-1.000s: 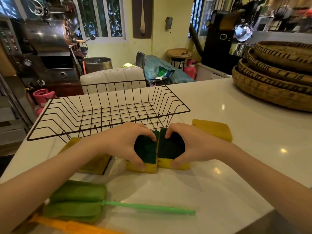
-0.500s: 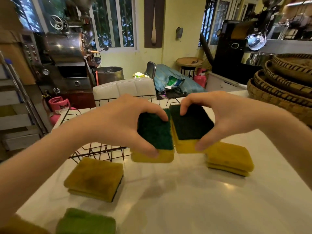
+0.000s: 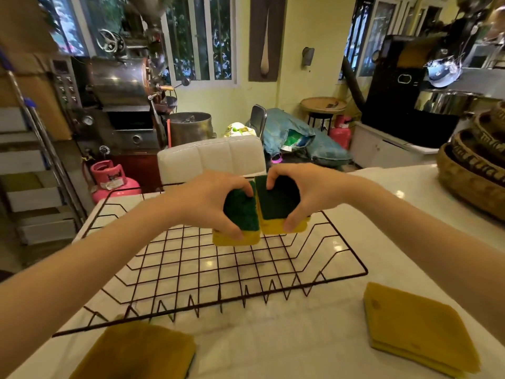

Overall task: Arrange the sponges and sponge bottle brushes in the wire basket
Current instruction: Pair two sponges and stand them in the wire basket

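Note:
My left hand (image 3: pixel 207 199) grips a yellow sponge with a green scrub face (image 3: pixel 241 214). My right hand (image 3: pixel 306 192) grips a second one, with a darker green face (image 3: pixel 276 205). The two sponges touch side by side, held upright in the air above the middle of the black wire basket (image 3: pixel 191 269), which has nothing in it. A stack of yellow sponges (image 3: pixel 136 351) lies on the white counter in front of the basket at the left. Another yellow stack (image 3: pixel 415 326) lies at the front right. The bottle brushes are out of view.
Woven trays (image 3: pixel 475 165) are stacked at the counter's far right edge. A white padded chair back (image 3: pixel 210 157) stands just behind the basket. A pink gas cylinder (image 3: pixel 112 179) and a metal machine (image 3: pixel 120 86) stand beyond the counter's left end.
Both hands lifted the pair of sponges off the counter and carried them forward over the basket. The brushes at the near edge dropped out of view as my head moved.

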Available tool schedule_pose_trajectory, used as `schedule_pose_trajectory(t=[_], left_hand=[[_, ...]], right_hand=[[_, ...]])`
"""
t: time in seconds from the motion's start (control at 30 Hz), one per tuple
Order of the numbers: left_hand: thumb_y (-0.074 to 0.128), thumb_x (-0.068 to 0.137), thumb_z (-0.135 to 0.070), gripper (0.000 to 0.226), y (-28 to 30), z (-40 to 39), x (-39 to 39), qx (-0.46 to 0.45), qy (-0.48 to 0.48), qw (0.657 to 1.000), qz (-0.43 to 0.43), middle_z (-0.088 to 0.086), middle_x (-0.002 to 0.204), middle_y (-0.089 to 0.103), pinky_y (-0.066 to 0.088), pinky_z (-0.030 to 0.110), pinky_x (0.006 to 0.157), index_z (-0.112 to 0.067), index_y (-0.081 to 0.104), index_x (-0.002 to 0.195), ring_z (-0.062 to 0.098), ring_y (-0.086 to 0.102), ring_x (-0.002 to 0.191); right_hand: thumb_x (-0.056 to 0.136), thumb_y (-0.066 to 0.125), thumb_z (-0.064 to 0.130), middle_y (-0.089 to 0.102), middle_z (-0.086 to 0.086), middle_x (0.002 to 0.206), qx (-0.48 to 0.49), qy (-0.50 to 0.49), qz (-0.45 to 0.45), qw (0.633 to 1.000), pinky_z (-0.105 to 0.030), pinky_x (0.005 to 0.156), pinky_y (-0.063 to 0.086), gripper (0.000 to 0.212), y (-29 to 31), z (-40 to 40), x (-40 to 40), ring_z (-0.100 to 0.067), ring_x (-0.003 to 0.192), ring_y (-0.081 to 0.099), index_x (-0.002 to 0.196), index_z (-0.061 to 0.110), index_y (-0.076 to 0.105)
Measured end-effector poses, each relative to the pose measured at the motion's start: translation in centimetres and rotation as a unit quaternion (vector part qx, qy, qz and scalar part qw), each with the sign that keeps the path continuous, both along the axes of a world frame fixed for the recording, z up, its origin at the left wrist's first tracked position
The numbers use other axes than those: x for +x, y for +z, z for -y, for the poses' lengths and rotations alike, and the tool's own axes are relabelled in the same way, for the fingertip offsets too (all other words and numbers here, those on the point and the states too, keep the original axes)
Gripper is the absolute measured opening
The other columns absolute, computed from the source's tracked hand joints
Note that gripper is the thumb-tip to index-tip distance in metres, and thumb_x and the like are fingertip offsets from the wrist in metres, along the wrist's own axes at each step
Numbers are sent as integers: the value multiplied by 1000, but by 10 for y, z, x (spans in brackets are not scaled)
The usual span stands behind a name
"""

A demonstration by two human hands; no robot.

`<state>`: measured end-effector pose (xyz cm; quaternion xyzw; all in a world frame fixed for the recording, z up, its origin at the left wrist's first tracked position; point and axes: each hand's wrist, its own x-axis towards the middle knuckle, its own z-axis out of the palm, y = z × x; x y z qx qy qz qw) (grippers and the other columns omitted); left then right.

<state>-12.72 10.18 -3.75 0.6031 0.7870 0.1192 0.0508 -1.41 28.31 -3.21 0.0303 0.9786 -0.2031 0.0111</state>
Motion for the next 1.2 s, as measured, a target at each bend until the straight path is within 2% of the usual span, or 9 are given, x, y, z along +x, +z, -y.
schedule_pose_trajectory(t=[0.13, 0.37, 0.5, 0.6, 0.7, 0.8, 0.97, 1.2], left_hand=[[75, 63, -40, 63, -30, -11, -15, -24, 13, 999, 16, -8, 99, 48, 38, 15, 66, -26, 45, 116, 11, 47, 90], [72, 66, -43, 69, -61, -26, -23, -68, 32, 997, 35, -3, 111, 50, 48, 25, 79, -23, 38, 122, 13, 48, 98], [71, 68, -43, 67, -59, -25, -29, -70, 25, 997, 34, -2, 113, 50, 45, 22, 78, -22, 38, 123, 12, 47, 98], [71, 68, -43, 69, -62, -22, -34, -42, 25, 998, 34, -1, 117, 49, 42, 19, 77, -22, 38, 125, 10, 46, 98], [70, 69, -41, 69, -64, -20, -35, -20, 28, 999, 35, 0, 123, 47, 45, 22, 83, -21, 37, 126, 11, 46, 103], [66, 74, -40, 69, -67, -19, -29, -32, 29, 998, 42, 1, 131, 39, 45, 23, 89, -19, 33, 131, 11, 43, 108], [56, 81, -44, 74, -71, -15, -20, -60, 35, 997, 35, 3, 147, 18, 32, 23, 102, -19, 19, 140, 15, 29, 129], [51, 84, -45, 74, -71, -15, -14, -90, 38, 995, 30, 3, 151, 11, 23, 24, 108, -18, 13, 142, 15, 16, 136]], right_hand=[[55, 86, 28, 44, 5, 108, 11, 13, 31, 999, -19, 67, 47, 69, -27, -5, -20, -13, 92, 48, 109, 27, 44], [58, 83, 30, 46, 4, 106, 47, 30, 48, 997, -15, 64, 43, 64, -49, -12, -34, -14, 92, 47, 108, 25, 44], [58, 83, 33, 45, 0, 109, 46, 31, 39, 998, -21, 71, 45, 64, -51, -14, -36, -16, 95, 47, 108, 24, 43], [57, 82, 34, 48, 2, 108, 38, 19, 28, 999, -22, 68, 47, 65, -54, -14, -38, -16, 93, 50, 108, 26, 42], [58, 82, 37, 50, 3, 106, 43, 8, 30, 999, -23, 66, 48, 67, -58, -15, -39, -16, 90, 52, 109, 29, 40], [59, 79, 44, 52, 4, 104, 103, 10, 36, 994, -25, 66, 44, 68, -63, -14, -40, -17, 88, 52, 111, 28, 39], [60, 78, 46, 53, 1, 107, 137, 16, 80, 987, -30, 74, 42, 70, -60, -12, -43, -21, 91, 53, 113, 27, 37], [59, 80, 42, 51, 2, 106, 124, 8, 94, 988, -27, 70, 37, 71, -58, -11, -38, -21, 92, 51, 114, 28, 38]])
